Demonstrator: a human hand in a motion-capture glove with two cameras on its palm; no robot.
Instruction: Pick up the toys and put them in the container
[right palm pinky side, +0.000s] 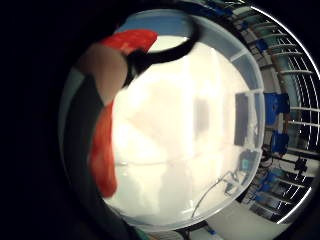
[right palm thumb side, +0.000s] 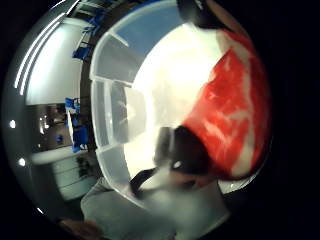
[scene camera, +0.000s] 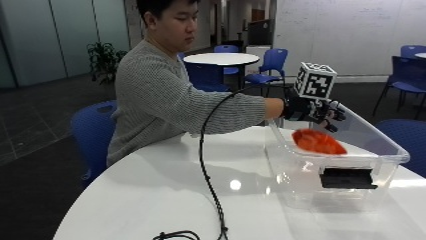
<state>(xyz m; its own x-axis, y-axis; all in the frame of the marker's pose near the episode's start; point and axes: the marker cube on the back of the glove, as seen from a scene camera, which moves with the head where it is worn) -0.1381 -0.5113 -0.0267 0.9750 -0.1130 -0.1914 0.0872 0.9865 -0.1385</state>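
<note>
Gloved right hand over clear container, fingers curled around red toy.

No legible text, label, brand, number or sign in any view. Clear container: no lettering readable; dark patch on its front wall carries no print that can be made out. Red toy: no markings. White table: plain surface, no writing. Wall panels in background: blank as far as can be seen.
</note>
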